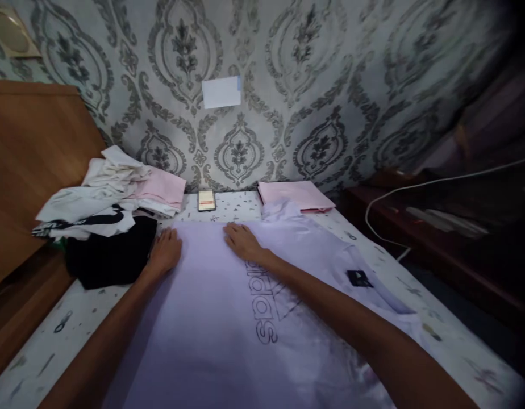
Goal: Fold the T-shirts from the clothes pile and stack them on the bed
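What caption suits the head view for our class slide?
Lavender shirt on patterned sheet, left hand at its hem, right hand on its front.

The bed (87, 309), dressed in a white sheet (241, 201) with small scattered prints, carries a lilac T-shirt (215, 307) spread across its middle; a heap of white, pink and black clothes (111, 255) at the left; a small rectangular object (206, 200) at the far edge; a folded pink cloth (294, 195) farther right.

The left hand (166, 250) is resting at the edge of a lilac shirt (203, 318), the right hand (244, 243) is lying on it, and seemingly folded pink cloth (294, 195) is lying beyond.
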The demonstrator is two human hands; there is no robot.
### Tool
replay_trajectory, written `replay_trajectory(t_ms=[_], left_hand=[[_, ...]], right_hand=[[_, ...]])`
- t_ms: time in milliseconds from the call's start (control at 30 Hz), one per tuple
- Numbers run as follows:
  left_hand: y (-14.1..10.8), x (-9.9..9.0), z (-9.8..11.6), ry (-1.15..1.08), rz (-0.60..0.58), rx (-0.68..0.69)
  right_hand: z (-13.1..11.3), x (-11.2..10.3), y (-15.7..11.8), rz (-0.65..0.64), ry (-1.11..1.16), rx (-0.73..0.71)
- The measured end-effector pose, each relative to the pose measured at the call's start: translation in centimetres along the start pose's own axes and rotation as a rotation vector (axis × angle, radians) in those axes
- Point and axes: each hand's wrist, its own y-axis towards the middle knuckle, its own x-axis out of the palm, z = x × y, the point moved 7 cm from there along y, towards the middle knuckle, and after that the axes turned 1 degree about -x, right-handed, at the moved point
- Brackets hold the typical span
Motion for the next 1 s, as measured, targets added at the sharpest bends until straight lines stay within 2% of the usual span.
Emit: replay_trajectory(t_ms=[67, 133, 233, 300, 367, 433, 533, 600, 833, 1000], left_hand=[[0.4, 0.1, 1.6, -0.003, 0.016, 0.048], [0.7, 0.7, 4.0, -0.027, -0.009, 0.134], [1.4, 1.6, 6.6, -0.057, -0.047, 0.195], [1.8, 1.6, 7.8, -0.075, -0.024, 0.223], [2.0, 1.4, 9.4, -0.107, -0.006, 0.319], [1.7, 1.5, 11.4, -0.14, -0.021, 0.456], [1.1, 2.0, 14.0, -0.16, -0.08, 0.592], [1.2, 2.4, 14.6, -0.142, -0.117, 0.595], [2.5, 2.3, 12.1, -0.071, -0.145, 0.473], [2.5, 2.2, 11.9, -0.061, -0.128, 0.465]], right_hand=[[2.6, -1.1, -0.9, 0.07, 0.014, -0.002], [5.7, -2.7, -1.9, 0.171, 0.008, 0.068], [11.3, -5.8, -3.6, 0.33, -0.055, 0.313], [15.0, -7.9, -4.6, 0.407, -0.097, 0.495], [18.1, -9.1, -5.2, 0.424, -0.101, 0.675], [20.2, -9.5, -5.5, 0.4, -0.07, 0.795], [21.3, -9.1, -5.1, 0.368, -0.016, 0.786], [21.4, -8.9, -4.9, 0.37, 0.006, 0.747], [21.9, -9.3, -5.0, 0.465, 0.078, 0.67], [22.7, -9.5, -4.5, 0.49, 0.226, 0.65]])
